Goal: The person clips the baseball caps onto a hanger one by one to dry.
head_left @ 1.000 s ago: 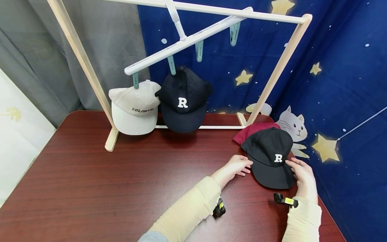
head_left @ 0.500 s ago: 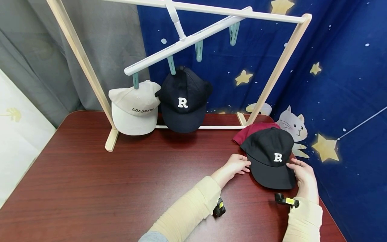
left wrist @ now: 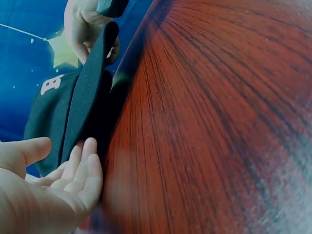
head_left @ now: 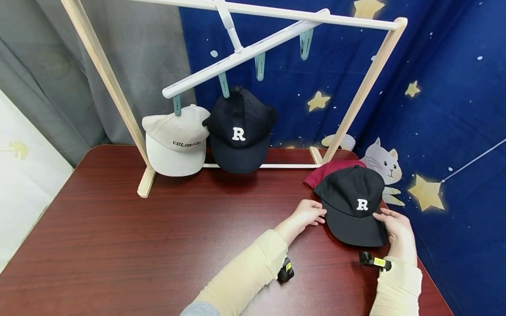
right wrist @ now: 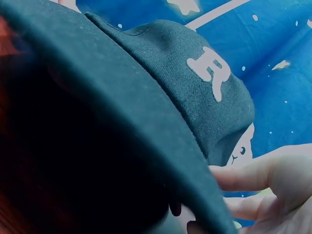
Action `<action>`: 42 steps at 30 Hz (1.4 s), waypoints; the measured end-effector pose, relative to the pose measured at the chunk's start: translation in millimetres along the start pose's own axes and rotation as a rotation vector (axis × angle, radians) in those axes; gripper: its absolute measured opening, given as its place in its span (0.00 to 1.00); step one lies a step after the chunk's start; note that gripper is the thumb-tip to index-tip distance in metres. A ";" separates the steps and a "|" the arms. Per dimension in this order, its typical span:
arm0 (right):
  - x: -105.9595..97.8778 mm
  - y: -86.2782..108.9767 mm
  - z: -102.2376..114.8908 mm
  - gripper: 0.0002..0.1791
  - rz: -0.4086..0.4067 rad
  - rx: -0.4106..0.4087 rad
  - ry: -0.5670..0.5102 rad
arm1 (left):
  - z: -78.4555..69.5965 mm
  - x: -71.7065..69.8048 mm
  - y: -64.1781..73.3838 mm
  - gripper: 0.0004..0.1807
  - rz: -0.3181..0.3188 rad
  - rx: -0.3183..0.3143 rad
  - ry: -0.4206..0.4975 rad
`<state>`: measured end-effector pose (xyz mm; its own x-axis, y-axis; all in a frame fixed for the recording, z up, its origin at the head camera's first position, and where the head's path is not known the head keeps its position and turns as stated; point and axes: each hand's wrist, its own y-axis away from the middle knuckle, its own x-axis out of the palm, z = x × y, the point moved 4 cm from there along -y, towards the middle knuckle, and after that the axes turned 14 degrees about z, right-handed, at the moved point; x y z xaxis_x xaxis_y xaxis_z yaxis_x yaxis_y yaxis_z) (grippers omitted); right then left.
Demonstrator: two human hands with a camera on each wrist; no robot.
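Note:
A black baseball cap (head_left: 353,193) with a white letter R lies at the right side of the table, its brim toward me. My left hand (head_left: 306,215) is at the brim's left edge. In the left wrist view, the fingers (left wrist: 80,175) of that hand reach to the brim fairly straight, with the thumb held apart. On the other side, my right hand (head_left: 397,228) pinches the brim's right edge, thumb on top and fingertips underneath, partly hidden by the brim in the right wrist view. A dark red cap (head_left: 316,175) lies partly covered behind the black one.
A wooden rack (head_left: 365,87) stands at the back, with a slanted white hanger bar (head_left: 276,40) on it. Clips hold a white COLORADO cap (head_left: 178,145) and a navy R cap (head_left: 239,151). Two teal clips (head_left: 259,66) to their right hold nothing. The table's right edge runs beside my right arm.
The black cap has shifted very slightly to the left. My left hand has moved a little left and away with it, while my right thumb has settled onto the brim's edge.

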<state>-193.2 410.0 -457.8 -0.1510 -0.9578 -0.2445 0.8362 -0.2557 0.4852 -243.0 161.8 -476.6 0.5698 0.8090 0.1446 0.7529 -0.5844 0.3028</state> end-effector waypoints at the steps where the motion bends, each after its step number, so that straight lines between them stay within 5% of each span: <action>1: 0.2 0.4 0.5 0.39 0.005 0.001 0.000 | 0.1 -0.4 -0.1 0.10 0.000 0.001 0.001; 10: 0.6 0.6 3.3 0.38 0.035 0.015 0.043 | -3.3 -2.4 1.4 0.10 0.002 0.016 0.035; 25: 2.2 5.3 8.3 0.26 -0.016 -0.058 -0.055 | -7.6 -7.3 2.0 0.11 -0.009 0.069 0.043; 42: 13.8 7.7 15.7 0.34 0.105 -0.130 -0.111 | -12.4 -16.0 4.3 0.11 -0.073 0.156 0.083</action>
<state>-197.1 392.7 -444.2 -0.1103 -0.9887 -0.1010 0.9102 -0.1413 0.3892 -253.0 147.2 -465.9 0.4878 0.8481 0.2068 0.8368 -0.5218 0.1661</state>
